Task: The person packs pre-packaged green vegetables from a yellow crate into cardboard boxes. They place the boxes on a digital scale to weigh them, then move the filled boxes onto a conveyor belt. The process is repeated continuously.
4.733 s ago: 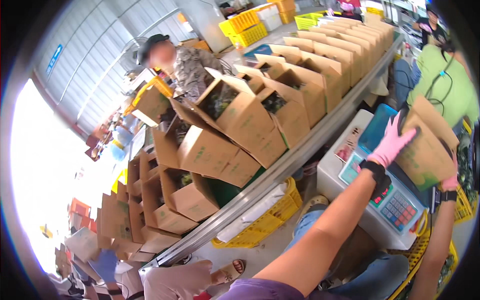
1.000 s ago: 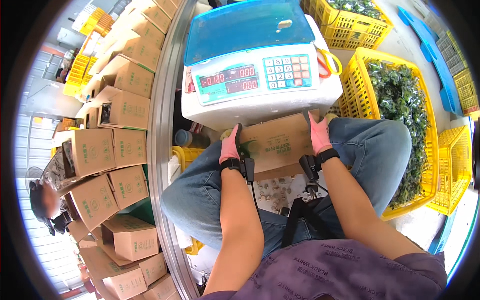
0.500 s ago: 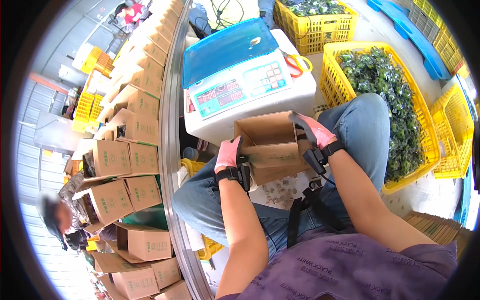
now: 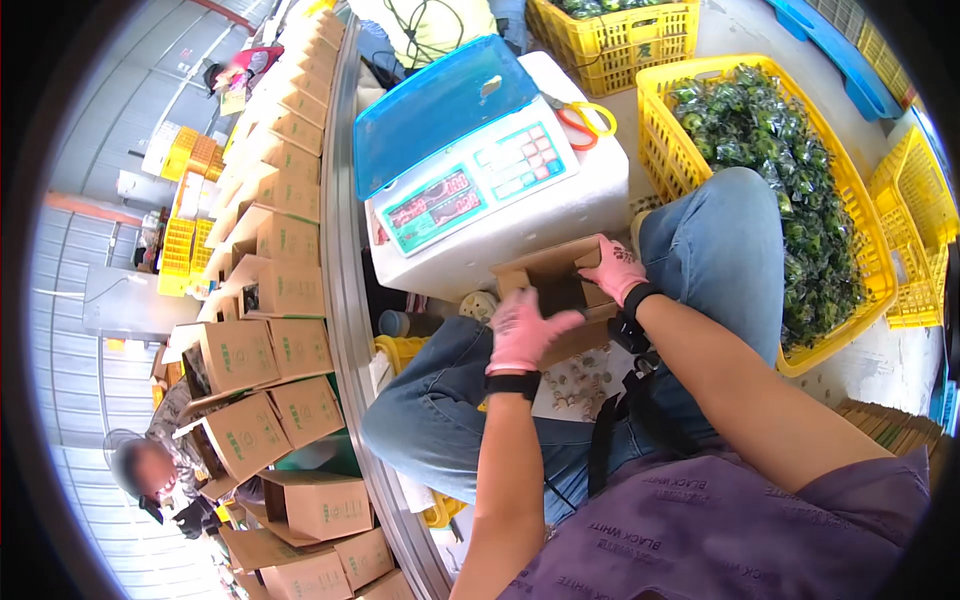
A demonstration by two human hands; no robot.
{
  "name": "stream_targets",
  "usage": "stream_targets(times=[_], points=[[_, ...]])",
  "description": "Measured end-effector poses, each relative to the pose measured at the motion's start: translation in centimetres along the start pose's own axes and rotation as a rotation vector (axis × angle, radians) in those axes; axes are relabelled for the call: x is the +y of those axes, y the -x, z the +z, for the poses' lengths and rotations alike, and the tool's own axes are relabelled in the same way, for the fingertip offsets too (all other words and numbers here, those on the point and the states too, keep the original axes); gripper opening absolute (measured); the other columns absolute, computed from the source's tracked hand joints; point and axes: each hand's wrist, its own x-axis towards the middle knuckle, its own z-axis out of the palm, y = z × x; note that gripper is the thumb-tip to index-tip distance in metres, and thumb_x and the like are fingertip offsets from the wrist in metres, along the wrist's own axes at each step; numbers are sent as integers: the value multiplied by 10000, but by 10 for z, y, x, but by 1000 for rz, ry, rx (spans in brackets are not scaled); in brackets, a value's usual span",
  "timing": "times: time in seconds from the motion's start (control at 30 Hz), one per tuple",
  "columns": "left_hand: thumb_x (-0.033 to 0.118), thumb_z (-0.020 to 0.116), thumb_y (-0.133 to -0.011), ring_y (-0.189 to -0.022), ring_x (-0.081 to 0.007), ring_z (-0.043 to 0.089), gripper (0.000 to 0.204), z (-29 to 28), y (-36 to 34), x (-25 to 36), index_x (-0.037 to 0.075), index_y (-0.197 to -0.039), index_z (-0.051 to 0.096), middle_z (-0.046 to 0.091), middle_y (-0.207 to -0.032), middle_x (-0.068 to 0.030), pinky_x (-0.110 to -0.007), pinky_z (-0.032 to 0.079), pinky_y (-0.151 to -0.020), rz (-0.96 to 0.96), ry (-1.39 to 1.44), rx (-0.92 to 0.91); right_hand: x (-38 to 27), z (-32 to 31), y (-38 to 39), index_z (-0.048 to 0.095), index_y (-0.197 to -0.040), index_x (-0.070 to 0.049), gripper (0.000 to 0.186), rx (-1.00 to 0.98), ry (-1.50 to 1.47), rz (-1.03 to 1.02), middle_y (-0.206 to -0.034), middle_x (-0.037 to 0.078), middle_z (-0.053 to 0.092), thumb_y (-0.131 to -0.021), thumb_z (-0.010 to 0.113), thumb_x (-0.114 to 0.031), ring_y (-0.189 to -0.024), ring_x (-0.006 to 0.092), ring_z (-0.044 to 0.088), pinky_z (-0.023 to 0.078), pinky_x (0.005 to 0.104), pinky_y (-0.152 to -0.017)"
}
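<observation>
An open-topped brown cardboard box (image 4: 540, 262) stands between my knees, in front of the white foam block. My right hand (image 4: 612, 272), in a pink glove, grips the box's right wall at the rim. My left hand (image 4: 527, 328), gloved in pink too, is at the box's near left side with thumb and fingers apart, slightly blurred. It hides part of that wall, and I cannot tell whether it touches. Inside the box is dark, and its bottom is partly hidden. Below it a white surface (image 4: 553, 402) carries several small round pieces.
A scale with a blue pan (image 4: 440, 115) sits on the foam block (image 4: 590, 190), beside scissors (image 4: 597, 122). At right stands a yellow crate (image 4: 650, 120) of dark green wrapped goods. Left of a metal rail (image 4: 345, 250) run rows of cardboard boxes (image 4: 290, 235); a person is beyond them.
My left hand has left the box's left rim and opened over its near side. The box sits lower and tilts differently; my right hand has shifted with it. The view has turned slightly.
</observation>
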Motion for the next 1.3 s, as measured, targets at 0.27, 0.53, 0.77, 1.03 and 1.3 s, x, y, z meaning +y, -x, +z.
stream_targets(times=[0.27, 0.53, 0.77, 1.03, 1.3], points=[[655, 628, -663, -1138, -318, 480, 840, 30, 0, -14, 13, -1193, 515, 556, -1161, -164, -501, 265, -1015, -24, -150, 206, -63, -37, 11, 575, -1118, -108, 374, 276, 259, -648, -1078, 134, 586, -781, 609, -266, -1019, 294, 543, 380, 435, -918], [605, 676, -662, -1290, -435, 268, 965, 34, -26, -17, 26, -1353, 332, 332, -1374, -260, -548, 216, -1047, 72, -224, 395, -56, -37, 20, 650, -678, -84, 150, 6, 454, -634, -702, 157, 645, -706, 561, -201, -713, 309, 651, 511, 412, -636], [550, 527, -806, -1315, -416, 249, 821, 54, -49, -38, 40, -1398, 277, 295, -1413, -243, -600, 120, -1063, -61, -366, 181, -91, -174, 81, 581, -1098, -53, 352, 364, -112, -779, -984, 135, 626, -835, 562, -286, -919, 304, 598, 478, 391, -799], [444, 534, -839, -1321, -423, 235, 738, 50, -52, -22, 14, -1387, 291, 265, -1430, -251, -610, 121, -1056, 163, -440, 44, 102, -332, 74, 455, -1276, -37, 644, 646, 131, -30, -1118, 241, 577, -787, 622, -421, -1041, 345, 570, 448, 385, -885], [635, 753, -512, -1352, -439, 150, 1293, 10, -45, 11, -60, -1404, 125, 158, -1447, -293, -573, 127, -1073, 139, -568, -261, 153, -290, -31, 166, -1453, -261, 1083, 161, 331, 317, -1488, 189, 141, -597, 781, -503, -1303, 532, 188, 301, 646, -984]])
